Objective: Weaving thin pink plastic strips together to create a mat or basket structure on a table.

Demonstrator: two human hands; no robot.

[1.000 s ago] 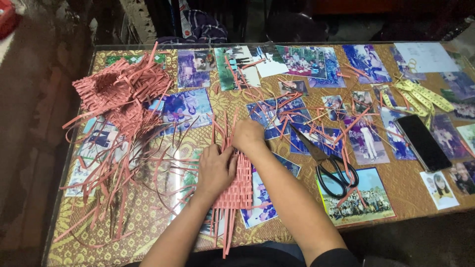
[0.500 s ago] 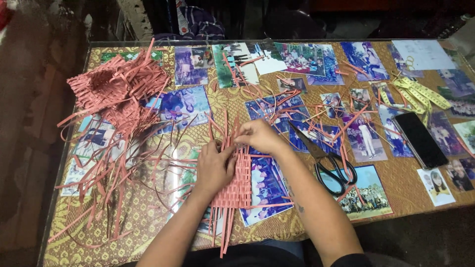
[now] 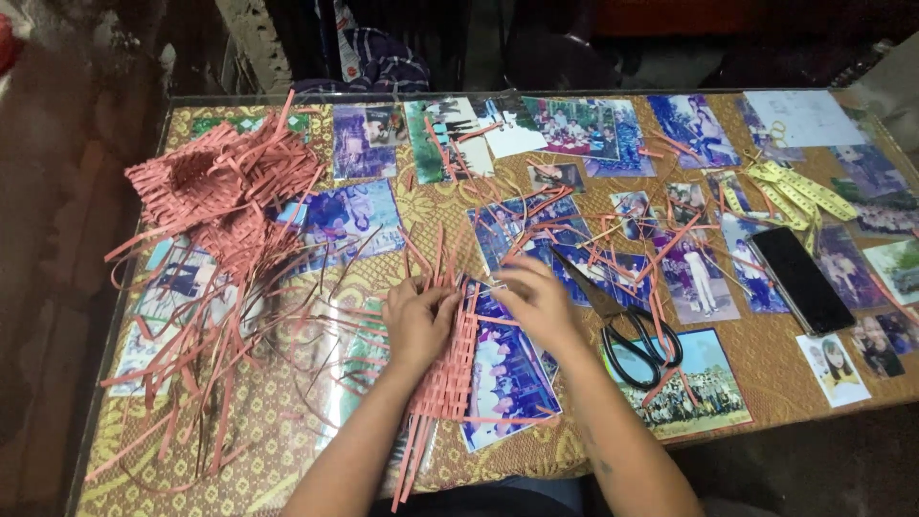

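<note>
A narrow woven mat of pink strips (image 3: 448, 369) lies on the glass-topped table (image 3: 287, 469), loose strip ends sticking out above and below it. My left hand (image 3: 418, 321) presses on the mat's upper left part, fingers curled over the strips. My right hand (image 3: 534, 299) hovers just right of the mat's top, fingers bent and blurred, seemingly around a thin pink strip. Whether it really grips one is unclear.
A heap of woven pink pieces and loose strips (image 3: 215, 206) fills the left side. Black-handled scissors (image 3: 627, 330) lie right of my right arm. A dark phone (image 3: 799, 280) and yellow tape (image 3: 790, 191) sit far right. Photographs (image 3: 349, 215) lie under the glass.
My right hand has shifted from the mat's top out to the right. The left hand stays pressed on the weave. The view moved slightly closer.
</note>
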